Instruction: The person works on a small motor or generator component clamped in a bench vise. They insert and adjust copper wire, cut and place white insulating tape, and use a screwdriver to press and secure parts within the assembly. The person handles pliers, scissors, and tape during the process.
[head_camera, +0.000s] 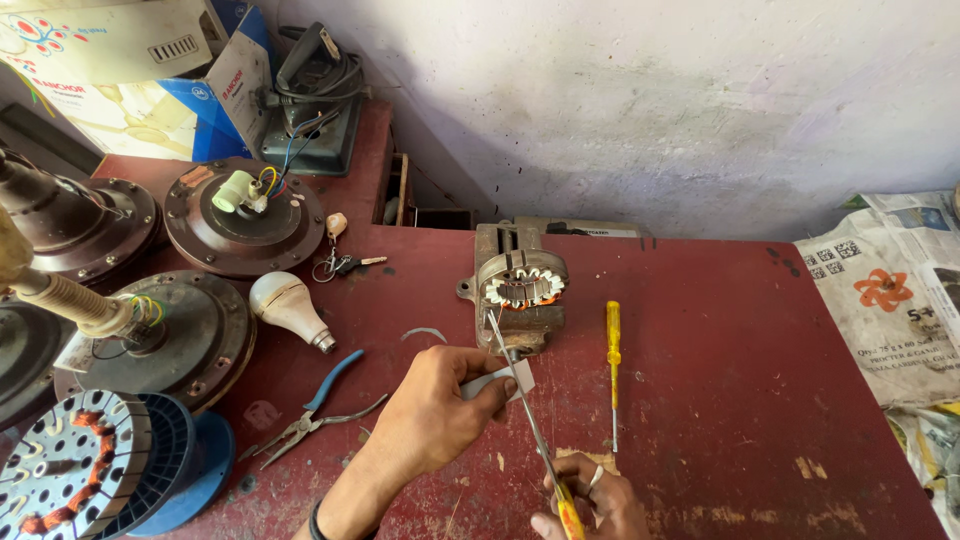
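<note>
Our right hand (590, 497) grips the yellow handle of a long steel-shafted screwdriver (528, 415), whose axis slants up-left, tip at the round metal stator with copper windings (522, 283). Our left hand (440, 405) pinches a small white paper strip (500, 378) just below the stator. Right of the stator lies a yellow screwdriver (613, 365), then bare red tabletop (760, 400).

Two bare hands, no gloves, no sleeves over forearms. Dark band round wrist of left hand (435, 405). Pale metal ring on one finger of right hand (592, 500). Nails short, unpainted.
</note>
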